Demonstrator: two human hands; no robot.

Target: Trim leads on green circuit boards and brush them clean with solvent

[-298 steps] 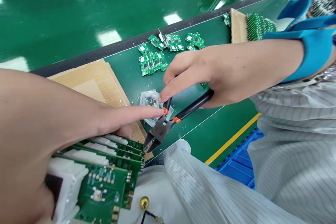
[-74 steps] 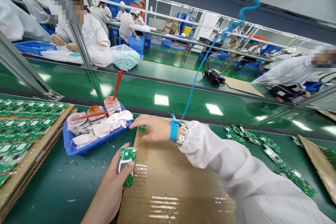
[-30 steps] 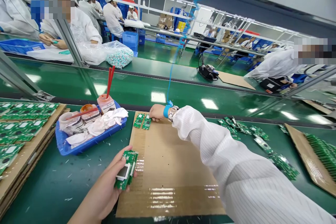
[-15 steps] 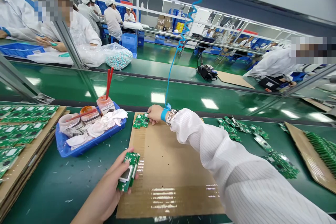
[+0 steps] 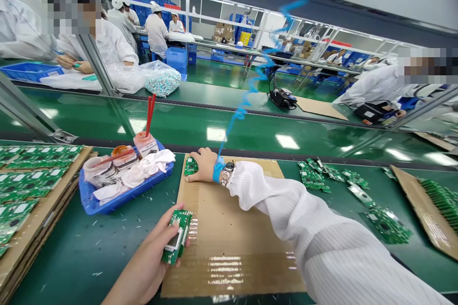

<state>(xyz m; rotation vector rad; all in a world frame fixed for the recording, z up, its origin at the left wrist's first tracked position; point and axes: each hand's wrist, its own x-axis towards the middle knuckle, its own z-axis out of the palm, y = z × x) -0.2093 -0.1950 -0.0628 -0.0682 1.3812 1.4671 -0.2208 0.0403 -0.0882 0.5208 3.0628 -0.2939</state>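
So the right hand [image 5: 202,170] is now pressing its fingers together over the small boards [image 5: 191,166] at the cardboard sheet's [image 5: 232,219] far-left corner. A second ago they were lying side by side. The left hand [image 5: 153,257] is gripping the board stack [image 5: 178,236] at its left edge.

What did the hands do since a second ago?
The right hand slid over the small green circuit boards on the brown cardboard sheet; two showed before, one now. The left hand still holds its stack of green circuit boards; the blue plastic tray stayed.
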